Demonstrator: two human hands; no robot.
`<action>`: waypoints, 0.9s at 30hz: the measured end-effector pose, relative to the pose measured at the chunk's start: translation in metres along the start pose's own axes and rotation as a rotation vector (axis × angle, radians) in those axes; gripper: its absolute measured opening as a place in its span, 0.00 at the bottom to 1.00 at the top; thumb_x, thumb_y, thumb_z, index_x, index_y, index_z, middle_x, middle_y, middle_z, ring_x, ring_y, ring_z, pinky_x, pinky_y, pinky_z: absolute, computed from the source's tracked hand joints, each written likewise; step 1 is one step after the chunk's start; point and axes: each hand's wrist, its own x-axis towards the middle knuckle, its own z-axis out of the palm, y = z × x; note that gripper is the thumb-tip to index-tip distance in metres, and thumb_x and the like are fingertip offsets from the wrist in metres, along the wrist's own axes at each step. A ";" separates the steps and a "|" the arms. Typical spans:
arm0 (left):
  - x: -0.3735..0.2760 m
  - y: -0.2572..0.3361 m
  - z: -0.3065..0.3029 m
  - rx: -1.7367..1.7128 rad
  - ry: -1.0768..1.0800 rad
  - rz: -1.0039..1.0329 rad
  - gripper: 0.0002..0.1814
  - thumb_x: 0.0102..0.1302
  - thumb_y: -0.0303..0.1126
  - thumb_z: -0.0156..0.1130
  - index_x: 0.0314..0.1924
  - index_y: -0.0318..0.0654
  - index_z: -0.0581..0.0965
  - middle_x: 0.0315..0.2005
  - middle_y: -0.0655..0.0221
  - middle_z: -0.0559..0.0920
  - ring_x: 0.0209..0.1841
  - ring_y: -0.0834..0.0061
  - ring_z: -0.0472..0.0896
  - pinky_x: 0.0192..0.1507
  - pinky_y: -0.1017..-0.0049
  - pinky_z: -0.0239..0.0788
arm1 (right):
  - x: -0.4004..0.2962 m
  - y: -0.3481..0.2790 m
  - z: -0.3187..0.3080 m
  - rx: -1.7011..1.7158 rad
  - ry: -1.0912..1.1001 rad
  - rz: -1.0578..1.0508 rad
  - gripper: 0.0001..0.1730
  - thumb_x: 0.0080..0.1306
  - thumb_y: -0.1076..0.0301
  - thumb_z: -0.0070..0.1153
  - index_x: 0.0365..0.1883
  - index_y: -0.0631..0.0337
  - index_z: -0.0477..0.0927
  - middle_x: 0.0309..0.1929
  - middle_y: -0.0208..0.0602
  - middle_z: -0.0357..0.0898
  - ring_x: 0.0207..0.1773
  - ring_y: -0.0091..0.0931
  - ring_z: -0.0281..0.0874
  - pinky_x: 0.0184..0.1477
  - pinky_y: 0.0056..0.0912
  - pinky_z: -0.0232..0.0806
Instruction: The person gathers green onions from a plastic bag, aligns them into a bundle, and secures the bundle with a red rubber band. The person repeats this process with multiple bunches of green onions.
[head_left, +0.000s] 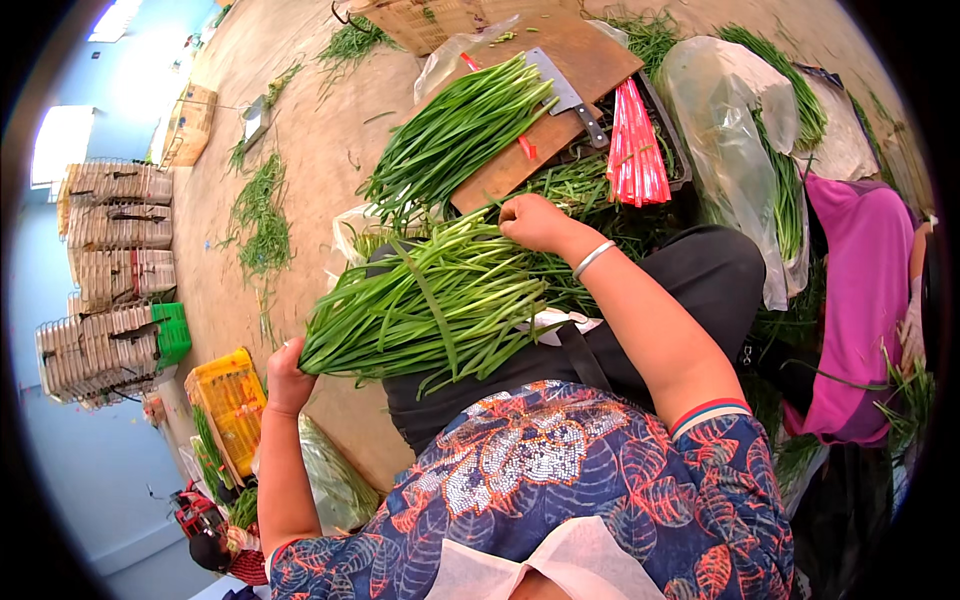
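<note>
A loose bunch of long green leafy stalks, like garlic chives (427, 300), lies across my lap. My left hand (289, 375) grips its leaf tips at the left end. My right hand (531, 223), with a metal bangle at the wrist, is at the pale stem end with fingers curled; whether it pinches a stalk cannot be told. Beyond, a neater bunch of the same greens (465, 135) lies on a wooden board (499, 169) over a red strip. A cleaver (559, 82) with a black handle lies beside that bunch. Red and white ties (636, 150) hang by the board.
A dark crate (679, 150) stands under the board. Clear plastic bags of greens (709, 135) lie at right, near a person in purple (862, 300). Stacked crates (120, 247) and a yellow crate (229, 405) stand at left. Loose leaves (262, 217) litter the floor.
</note>
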 end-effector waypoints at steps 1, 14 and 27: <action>0.001 0.000 -0.001 -0.005 -0.002 -0.002 0.09 0.49 0.26 0.67 0.30 0.37 0.75 0.22 0.58 0.77 0.27 0.54 0.77 0.28 0.65 0.68 | 0.004 0.002 0.001 0.011 -0.003 -0.012 0.15 0.59 0.64 0.53 0.39 0.65 0.82 0.31 0.46 0.80 0.33 0.38 0.76 0.40 0.39 0.69; 0.004 -0.002 -0.002 0.018 -0.014 0.011 0.11 0.49 0.28 0.68 0.32 0.37 0.75 0.22 0.57 0.77 0.28 0.54 0.77 0.28 0.64 0.68 | 0.024 -0.028 0.030 -0.092 0.075 0.056 0.16 0.55 0.50 0.59 0.32 0.52 0.84 0.31 0.41 0.81 0.37 0.40 0.78 0.42 0.39 0.70; -0.025 -0.006 0.026 -0.061 0.008 -0.126 0.10 0.48 0.26 0.67 0.29 0.38 0.74 0.24 0.57 0.77 0.30 0.54 0.77 0.30 0.65 0.68 | -0.042 0.049 -0.039 -0.361 -0.099 0.283 0.20 0.57 0.61 0.57 0.46 0.61 0.80 0.45 0.44 0.81 0.48 0.39 0.79 0.49 0.37 0.70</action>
